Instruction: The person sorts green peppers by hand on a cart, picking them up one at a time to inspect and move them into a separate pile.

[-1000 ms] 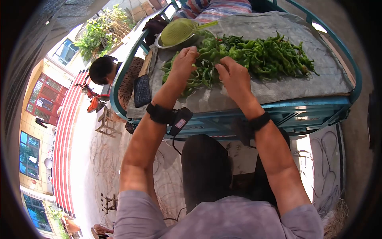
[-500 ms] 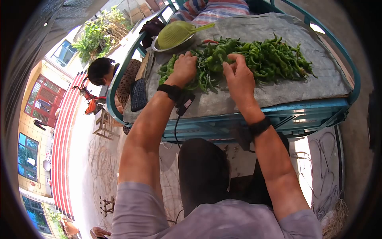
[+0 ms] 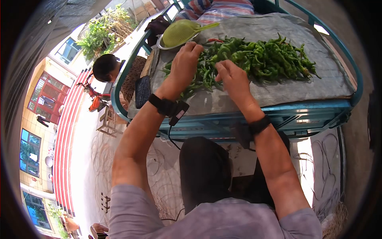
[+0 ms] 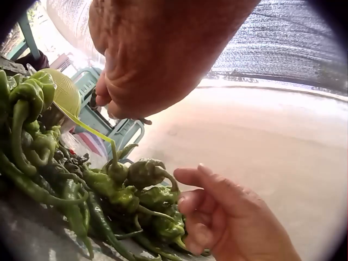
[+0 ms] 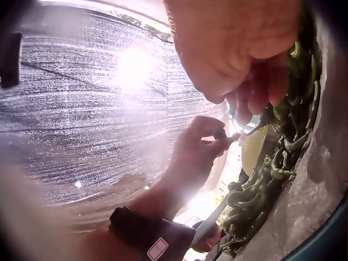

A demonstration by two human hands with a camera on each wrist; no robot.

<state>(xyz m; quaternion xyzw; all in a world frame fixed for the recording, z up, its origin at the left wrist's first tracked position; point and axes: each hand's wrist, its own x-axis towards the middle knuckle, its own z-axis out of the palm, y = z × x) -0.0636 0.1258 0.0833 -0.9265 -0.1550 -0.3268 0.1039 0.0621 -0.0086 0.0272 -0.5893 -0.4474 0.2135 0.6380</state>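
Note:
A heap of green peppers (image 3: 274, 59) lies on a grey cloth (image 3: 274, 93) over the blue cart bed. My left hand (image 3: 184, 69) is raised over the heap's left end, and its thumb and forefinger pinch a small dark stem-like piece (image 4: 144, 121). My right hand (image 3: 235, 79) hovers at the near side of the heap, fingers loosely curled, with nothing visible in its grasp. In the left wrist view its forefinger tip overlaps the curved stem of a wrinkled pepper (image 4: 145, 173). Left of the heap, the peppers are thinly spread.
Behind my left hand, a yellow-green strainer (image 3: 179, 32) rests in a metal bowl (image 3: 162, 45). A red pepper (image 3: 215, 40) lies at the heap's back. A dark flat item (image 3: 142, 92) lies by the cart's left rail (image 3: 114, 95); another person (image 3: 106, 68) sits beyond it.
My left hand dipped into the peppers at the left, then rose up and away from them. The right hand shifted slightly left and drew back from the pepper it was at.

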